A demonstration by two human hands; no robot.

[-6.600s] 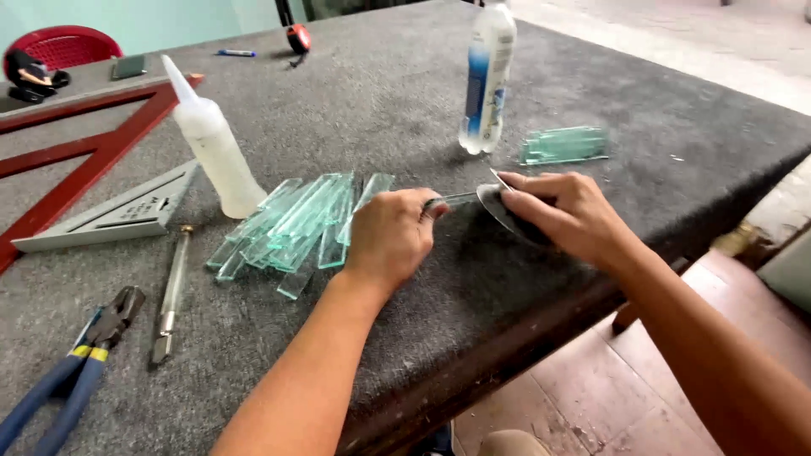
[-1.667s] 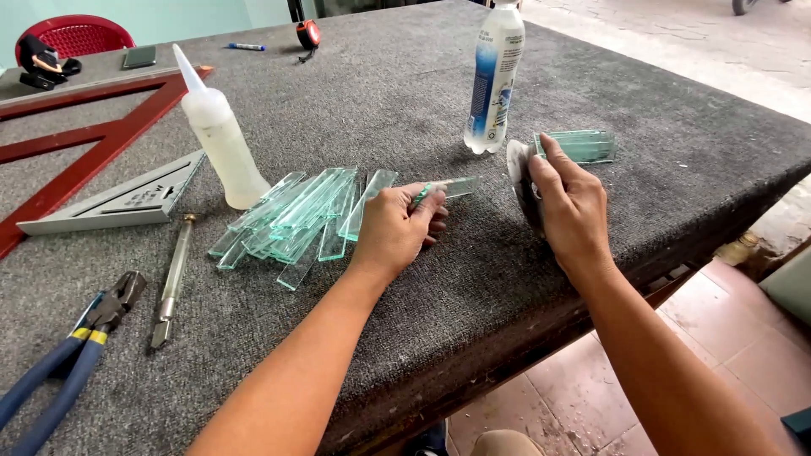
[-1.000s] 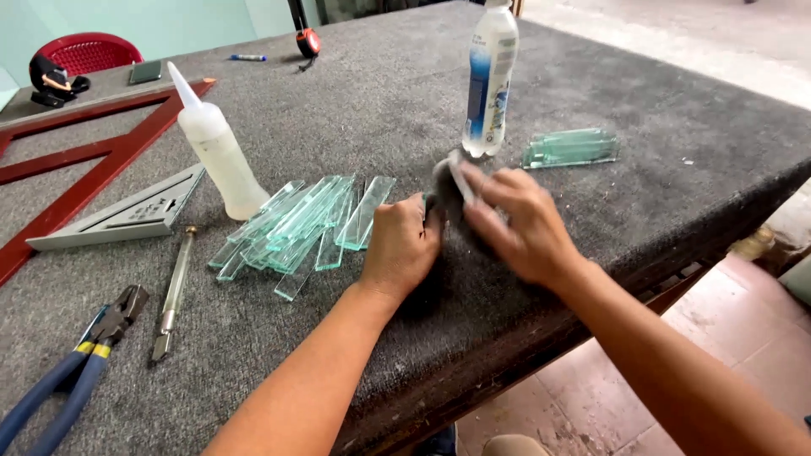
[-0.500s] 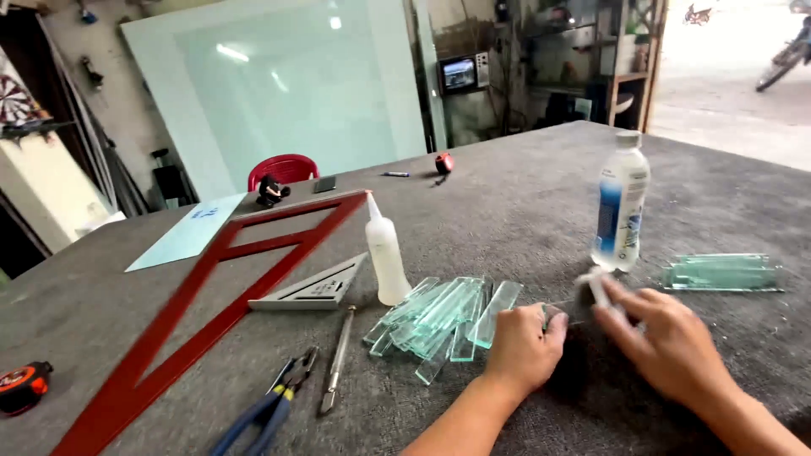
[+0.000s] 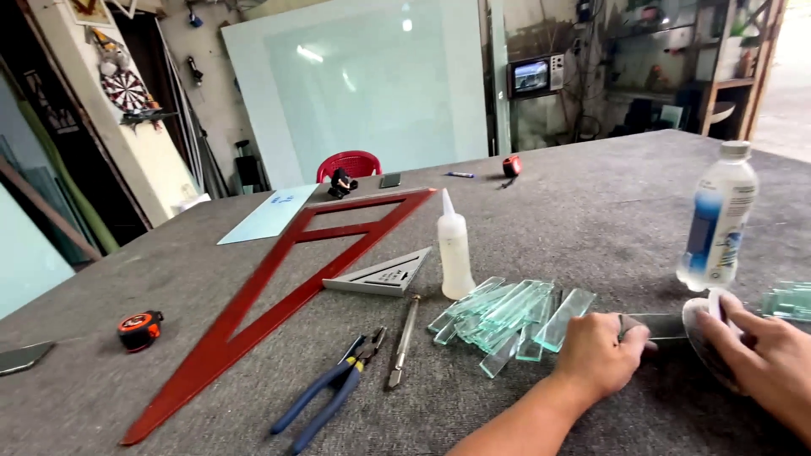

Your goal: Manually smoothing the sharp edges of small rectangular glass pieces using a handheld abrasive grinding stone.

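Note:
My left hand [image 5: 601, 356] presses down on one end of a narrow glass strip [image 5: 666, 326] that lies flat on the grey felt table [image 5: 591, 203]. My right hand [image 5: 764, 359] grips a flat grey rubbing pad [image 5: 703, 339] at the strip's other end. Just left of my left hand lies a loose pile of several greenish glass strips [image 5: 505, 311]. A small stack of glass pieces [image 5: 790, 300] sits at the right edge, behind my right hand.
A clear plastic bottle [image 5: 716, 228] stands behind my right hand; a white squeeze bottle [image 5: 454, 257] stands behind the pile. A glass cutter [image 5: 404, 339], blue-handled pliers [image 5: 329, 390], a grey speed square [image 5: 384, 274], a long red triangle [image 5: 279, 279] and a tape measure [image 5: 139, 329] lie to the left.
My view has lifted from the table to take in the workshop. My right hand went to the stack of glass at the right, then came back to the strip under my left hand.

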